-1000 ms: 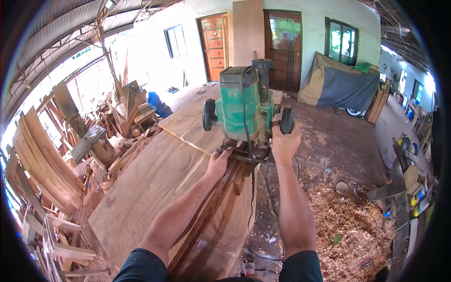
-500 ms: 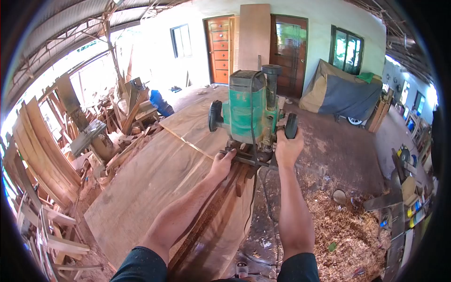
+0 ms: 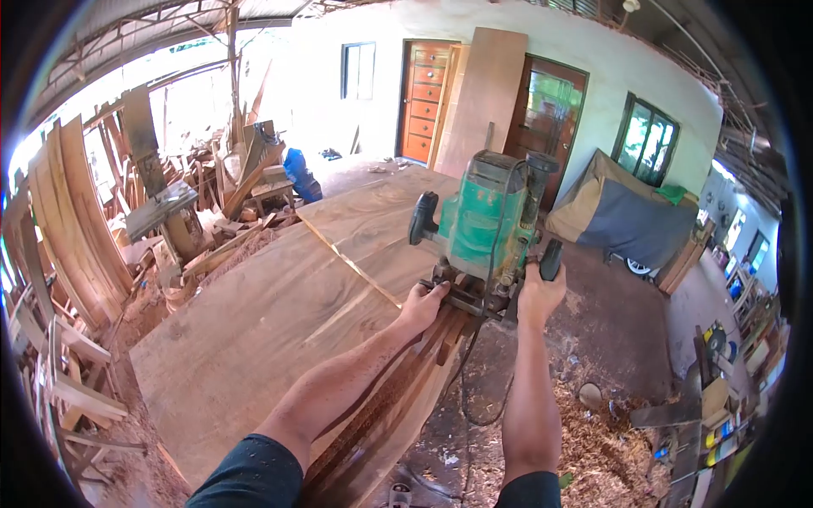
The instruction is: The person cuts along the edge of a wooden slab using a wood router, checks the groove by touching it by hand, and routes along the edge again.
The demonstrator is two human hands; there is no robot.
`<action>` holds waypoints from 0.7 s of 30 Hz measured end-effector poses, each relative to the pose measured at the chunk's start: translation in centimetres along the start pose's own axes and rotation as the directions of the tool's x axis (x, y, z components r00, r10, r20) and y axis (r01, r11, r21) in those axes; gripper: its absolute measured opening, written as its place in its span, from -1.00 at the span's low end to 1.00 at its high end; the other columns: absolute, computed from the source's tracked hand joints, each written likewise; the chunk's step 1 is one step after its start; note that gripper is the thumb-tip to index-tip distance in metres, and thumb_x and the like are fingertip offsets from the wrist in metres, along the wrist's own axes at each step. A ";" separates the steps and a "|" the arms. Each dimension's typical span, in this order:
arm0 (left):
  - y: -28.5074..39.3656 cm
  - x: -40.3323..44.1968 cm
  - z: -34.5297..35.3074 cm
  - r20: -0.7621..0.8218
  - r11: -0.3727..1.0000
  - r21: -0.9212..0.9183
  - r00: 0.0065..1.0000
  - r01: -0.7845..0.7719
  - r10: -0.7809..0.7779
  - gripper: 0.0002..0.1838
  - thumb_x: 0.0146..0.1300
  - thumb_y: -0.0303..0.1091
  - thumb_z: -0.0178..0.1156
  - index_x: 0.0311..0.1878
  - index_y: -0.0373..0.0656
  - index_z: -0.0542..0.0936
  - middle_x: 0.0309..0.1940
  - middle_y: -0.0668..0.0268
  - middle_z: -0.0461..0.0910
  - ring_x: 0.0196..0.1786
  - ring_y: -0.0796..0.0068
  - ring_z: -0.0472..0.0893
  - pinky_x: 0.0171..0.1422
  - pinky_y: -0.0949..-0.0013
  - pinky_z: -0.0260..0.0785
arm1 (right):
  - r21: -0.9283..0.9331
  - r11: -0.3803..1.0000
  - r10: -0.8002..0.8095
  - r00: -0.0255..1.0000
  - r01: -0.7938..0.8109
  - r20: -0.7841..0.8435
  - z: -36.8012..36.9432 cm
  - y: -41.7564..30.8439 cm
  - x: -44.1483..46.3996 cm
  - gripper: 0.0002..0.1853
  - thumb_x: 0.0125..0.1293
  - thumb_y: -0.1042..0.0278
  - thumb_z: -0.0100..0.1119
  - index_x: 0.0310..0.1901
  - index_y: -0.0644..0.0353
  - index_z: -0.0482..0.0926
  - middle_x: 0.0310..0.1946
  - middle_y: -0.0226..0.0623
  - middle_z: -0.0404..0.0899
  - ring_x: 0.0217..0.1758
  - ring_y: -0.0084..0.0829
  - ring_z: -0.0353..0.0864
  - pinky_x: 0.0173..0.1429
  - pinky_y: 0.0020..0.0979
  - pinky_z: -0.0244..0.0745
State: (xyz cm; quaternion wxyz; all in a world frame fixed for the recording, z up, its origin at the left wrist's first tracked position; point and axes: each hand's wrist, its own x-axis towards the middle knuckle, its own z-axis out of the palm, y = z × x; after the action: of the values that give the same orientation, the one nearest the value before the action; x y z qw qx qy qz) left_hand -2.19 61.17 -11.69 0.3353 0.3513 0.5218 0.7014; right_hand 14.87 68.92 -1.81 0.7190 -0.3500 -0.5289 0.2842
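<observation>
A green plunge router (image 3: 478,224) with black side handles stands on a narrow wooden strip (image 3: 423,360) along the right edge of a broad wooden panel (image 3: 279,296). My left hand (image 3: 421,306) is closed on the metal guide at the router's base, thumb on top. My right hand (image 3: 540,292) is wrapped round the lower part of the router's right handle (image 3: 550,260). The left handle (image 3: 423,218) is free. A dark power cord (image 3: 464,372) runs down the front of the router to the floor. The bit is hidden under the base.
Wood shavings (image 3: 610,457) cover the floor on the right. Scrap lumber (image 3: 246,182) is heaped at the left, near tall planks (image 3: 72,220). A covered vehicle (image 3: 627,212) stands by the far wall. Tools and bottles (image 3: 720,432) lie at the right edge.
The view has tilted and shifted, so the router and both hands appear lower and farther right. Both hands keep the same hold on the router.
</observation>
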 end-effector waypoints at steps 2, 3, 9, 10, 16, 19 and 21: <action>-0.1 0.3 -0.1 0.012 1.000 0.031 1.000 0.004 -0.004 -0.64 0.43 -0.09 0.21 -0.24 -0.26 0.61 -0.41 0.44 0.58 -0.32 0.62 0.46 -0.22 0.35 0.35 | -0.041 0.998 -0.053 0.999 0.053 -0.006 0.1 0.8 0.3 -0.78 0.15 0.40 0.30 -0.27 0.36 0.53 -0.49 -0.35 0.52 -0.49 -0.47 0.45 -0.34 -0.32 0.40; -0.6 0.7 -0.2 0.018 0.999 0.048 1.000 0.005 -0.005 -0.62 0.42 -0.07 0.22 -0.23 -0.27 0.61 -0.41 0.43 0.58 -0.31 0.61 0.46 -0.21 0.34 0.35 | -0.033 0.999 -0.030 1.000 0.030 -0.005 0.2 0.8 0.4 -0.78 0.15 0.40 0.30 -0.26 0.37 0.53 -0.48 -0.35 0.52 -0.47 -0.47 0.44 -0.33 -0.32 0.39; -4.5 3.6 -0.3 0.013 0.999 0.043 1.000 -0.023 0.022 -0.64 0.42 -0.09 0.22 -0.16 -0.28 0.65 -0.34 0.47 0.61 -0.24 0.66 0.49 -0.14 0.42 0.37 | -0.016 1.000 -0.017 1.000 0.017 0.004 0.5 1.6 1.0 -0.74 0.15 0.39 0.31 -0.22 0.41 0.55 -0.45 -0.36 0.53 -0.40 -0.50 0.42 -0.26 -0.38 0.37; -4.5 3.7 -0.2 0.024 0.998 0.060 1.000 -0.011 0.009 -0.64 0.42 -0.09 0.22 -0.16 -0.27 0.65 -0.33 0.46 0.62 -0.24 0.66 0.50 -0.14 0.42 0.38 | -0.033 0.999 -0.015 1.000 0.016 0.009 0.5 1.7 1.1 -0.74 0.16 0.39 0.31 -0.21 0.41 0.56 -0.44 -0.36 0.53 -0.39 -0.51 0.42 -0.25 -0.38 0.37; -1.8 2.9 0.2 0.013 0.985 0.159 0.998 0.064 -0.067 -0.60 0.41 -0.04 0.23 -0.17 -0.28 0.64 -0.32 0.43 0.63 -0.23 0.65 0.51 -0.14 0.42 0.38 | -0.018 1.000 -0.019 1.000 0.019 0.006 1.0 2.3 1.7 -0.73 0.17 0.38 0.31 -0.17 0.40 0.57 -0.41 -0.38 0.53 -0.35 -0.51 0.42 -0.20 -0.41 0.38; -1.3 3.3 0.6 -0.005 0.983 0.177 0.999 0.046 -0.046 -0.57 0.39 -0.01 0.23 -0.20 -0.29 0.64 -0.36 0.44 0.61 -0.27 0.65 0.50 -0.18 0.41 0.37 | -0.014 0.999 -0.044 0.999 0.044 0.004 1.2 3.1 2.3 -0.73 0.17 0.38 0.31 -0.16 0.38 0.57 -0.41 -0.38 0.53 -0.35 -0.51 0.42 -0.19 -0.40 0.38; -1.6 3.5 0.5 0.041 0.990 0.140 0.999 0.005 -0.011 -0.56 0.39 0.00 0.23 -0.22 -0.30 0.64 -0.39 0.44 0.60 -0.30 0.65 0.48 -0.20 0.40 0.36 | -0.004 1.000 -0.030 0.999 0.030 0.010 1.3 3.6 2.6 -0.73 0.17 0.38 0.31 -0.16 0.37 0.57 -0.41 -0.38 0.52 -0.35 -0.51 0.41 -0.20 -0.40 0.37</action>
State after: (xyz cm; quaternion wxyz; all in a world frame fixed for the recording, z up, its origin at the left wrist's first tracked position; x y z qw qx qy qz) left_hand -3.40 64.70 -12.59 0.3235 0.3864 0.5639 0.6543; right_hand 14.22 73.40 -2.99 0.7198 -0.3421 -0.5383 0.2741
